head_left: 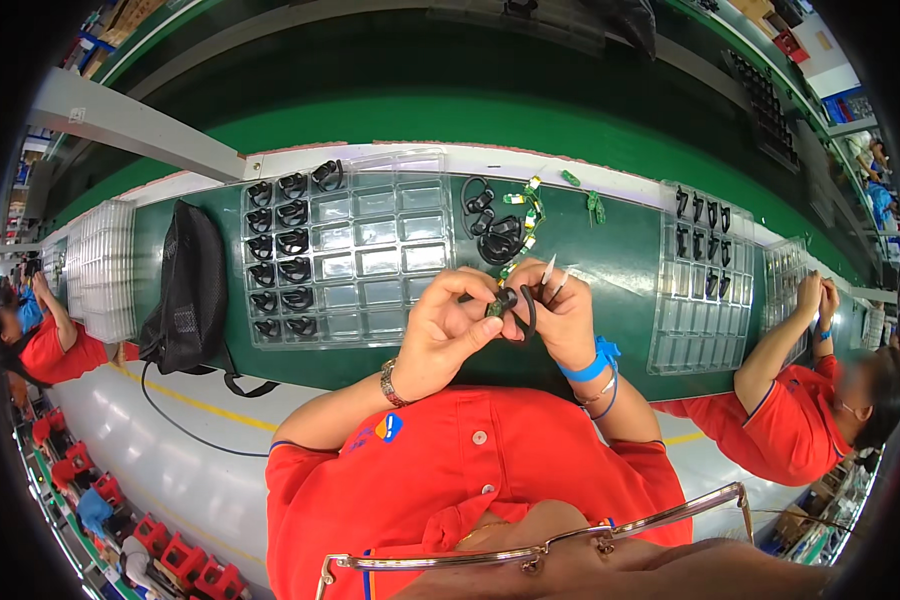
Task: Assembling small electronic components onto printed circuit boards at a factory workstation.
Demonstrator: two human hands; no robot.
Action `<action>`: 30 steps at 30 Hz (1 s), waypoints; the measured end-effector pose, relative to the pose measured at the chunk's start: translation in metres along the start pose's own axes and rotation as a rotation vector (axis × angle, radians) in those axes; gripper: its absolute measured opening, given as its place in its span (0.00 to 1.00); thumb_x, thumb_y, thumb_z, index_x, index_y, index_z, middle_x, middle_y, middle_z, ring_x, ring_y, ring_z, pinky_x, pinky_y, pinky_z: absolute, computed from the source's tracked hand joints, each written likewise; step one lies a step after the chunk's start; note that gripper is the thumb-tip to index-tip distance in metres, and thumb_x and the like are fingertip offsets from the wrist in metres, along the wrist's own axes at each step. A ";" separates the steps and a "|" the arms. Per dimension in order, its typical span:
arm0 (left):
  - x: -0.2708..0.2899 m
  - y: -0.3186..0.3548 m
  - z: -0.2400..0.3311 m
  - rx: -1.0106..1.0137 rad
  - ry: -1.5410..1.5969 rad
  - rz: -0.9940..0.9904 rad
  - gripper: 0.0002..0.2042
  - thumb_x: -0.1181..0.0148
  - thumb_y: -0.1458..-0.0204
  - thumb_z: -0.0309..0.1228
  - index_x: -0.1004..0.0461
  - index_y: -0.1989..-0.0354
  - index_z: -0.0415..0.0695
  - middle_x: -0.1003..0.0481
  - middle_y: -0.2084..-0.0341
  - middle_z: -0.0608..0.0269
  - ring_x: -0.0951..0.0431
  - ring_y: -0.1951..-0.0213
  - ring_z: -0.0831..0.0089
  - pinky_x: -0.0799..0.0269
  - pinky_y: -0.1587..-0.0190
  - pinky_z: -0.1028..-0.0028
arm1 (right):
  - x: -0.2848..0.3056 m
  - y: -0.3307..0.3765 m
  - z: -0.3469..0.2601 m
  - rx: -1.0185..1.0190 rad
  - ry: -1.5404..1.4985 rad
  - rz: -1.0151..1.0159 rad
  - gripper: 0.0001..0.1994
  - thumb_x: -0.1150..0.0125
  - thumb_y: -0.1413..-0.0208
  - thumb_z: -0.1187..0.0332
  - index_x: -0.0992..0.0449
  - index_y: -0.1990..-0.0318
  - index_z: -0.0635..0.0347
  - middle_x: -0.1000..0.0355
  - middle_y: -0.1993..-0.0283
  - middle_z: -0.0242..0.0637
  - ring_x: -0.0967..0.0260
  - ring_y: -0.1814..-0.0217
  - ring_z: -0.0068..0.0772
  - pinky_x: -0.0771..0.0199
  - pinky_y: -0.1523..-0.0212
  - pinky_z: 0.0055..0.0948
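Note:
Close in front of my chest, both hands meet around a black ear-hook earphone part (529, 312). My left hand (438, 335) is closed, pinching the part between thumb and fingers, with a bit of green board (497, 306) showing at the fingertips. My right hand (566, 325) grips the hooked side and also keeps a thin, pointed tweezers-like tool (549, 270) between its fingers, tip up. Just beyond lie a cluster of black ear-hook earphones (500, 238) and a chain of small green circuit boards (532, 215).
A clear compartment tray (370, 325) on the left holds black earphones in its left columns. Another tray (698, 335) stands right. A black bag (190, 280) and stacked clear trays (102, 265) sit farther left. Co-workers in red sit on both sides; a conveyor (390, 120) runs behind.

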State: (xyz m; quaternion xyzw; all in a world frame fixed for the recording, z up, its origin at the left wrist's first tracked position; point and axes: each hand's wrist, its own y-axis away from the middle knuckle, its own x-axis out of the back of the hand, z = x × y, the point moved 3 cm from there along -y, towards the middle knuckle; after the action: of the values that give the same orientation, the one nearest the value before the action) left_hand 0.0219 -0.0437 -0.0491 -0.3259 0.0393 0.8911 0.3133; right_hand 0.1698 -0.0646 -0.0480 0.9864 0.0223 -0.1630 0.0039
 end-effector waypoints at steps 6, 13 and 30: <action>-0.002 -0.002 0.002 0.012 0.058 0.051 0.14 0.48 0.46 0.14 0.41 0.54 0.39 0.35 0.59 0.56 0.25 0.58 0.66 0.24 0.55 0.66 | 0.001 -0.001 0.004 0.003 -0.081 -0.004 0.03 0.46 0.43 0.79 0.29 0.62 0.67 0.31 0.67 0.35 0.29 0.71 0.23 0.29 0.75 0.22; -0.001 -0.004 0.005 0.087 0.033 0.137 0.16 0.47 0.46 0.16 0.40 0.50 0.39 0.33 0.56 0.54 0.26 0.58 0.66 0.26 0.55 0.66 | 0.013 -0.001 -0.002 -0.041 0.045 0.067 0.11 0.46 0.43 0.78 0.29 0.53 0.68 0.31 0.63 0.34 0.31 0.68 0.21 0.30 0.68 0.22; 0.007 -0.007 0.001 -0.088 -0.399 0.264 0.16 0.46 0.50 0.11 0.31 0.52 0.35 0.41 0.58 0.61 0.32 0.55 0.74 0.25 0.50 0.74 | -0.020 0.016 -0.047 0.387 1.452 0.125 0.18 0.35 0.54 0.71 0.25 0.52 0.62 0.35 0.75 0.33 0.34 0.75 0.32 0.33 0.77 0.30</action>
State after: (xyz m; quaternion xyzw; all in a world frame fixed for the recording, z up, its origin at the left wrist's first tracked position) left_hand 0.0211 -0.0337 -0.0514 -0.1489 -0.0200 0.9719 0.1810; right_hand 0.1664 -0.0812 0.0031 0.8285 -0.0660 0.5275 -0.1758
